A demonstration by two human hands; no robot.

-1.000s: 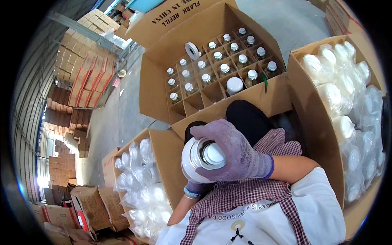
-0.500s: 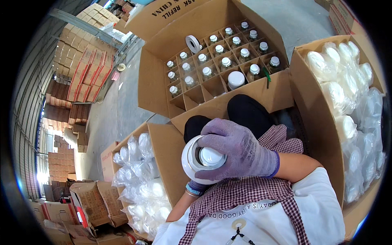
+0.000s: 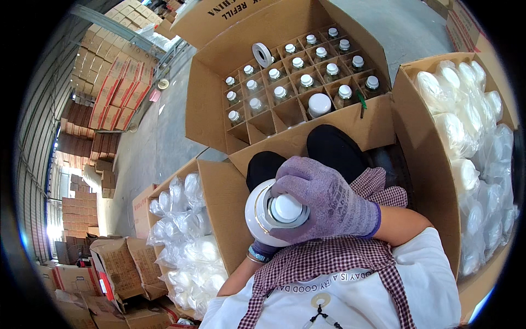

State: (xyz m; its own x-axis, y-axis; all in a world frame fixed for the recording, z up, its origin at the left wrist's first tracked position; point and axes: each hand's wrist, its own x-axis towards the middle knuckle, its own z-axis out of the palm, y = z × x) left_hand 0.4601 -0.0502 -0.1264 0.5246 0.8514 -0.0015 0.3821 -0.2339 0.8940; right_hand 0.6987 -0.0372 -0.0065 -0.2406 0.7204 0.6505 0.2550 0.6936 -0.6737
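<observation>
My right hand (image 3: 320, 203), in a purple-grey knit glove, is closed round the top of a round white vacuum flask body (image 3: 256, 211). A white cap (image 3: 286, 208) with a silvery collar shows in the flask's mouth, with my fingers and thumb curved about it. The flask stands over my lap, tilted toward me. Below its near side only the gloved wrist part of my left hand (image 3: 265, 249) shows; the flask hides its fingers. Ahead, a divided cardboard box (image 3: 312, 131) holds several glass bottles with white caps, and a larger round white lid (image 3: 319, 104) sits in one compartment.
A roll of white tape (image 3: 262, 55) rests on the dividers, and a green-handled tool (image 3: 361, 102) hangs at the box's near edge. Boxes of plastic-wrapped white items stand to the left (image 3: 216, 192) and right (image 3: 422, 164). Stacked cartons (image 3: 118, 90) fill the far left.
The flask and my right hand have shifted slightly to the right. More of the white cap and its silvery collar shows between my fingers. The camera view has moved a little.
</observation>
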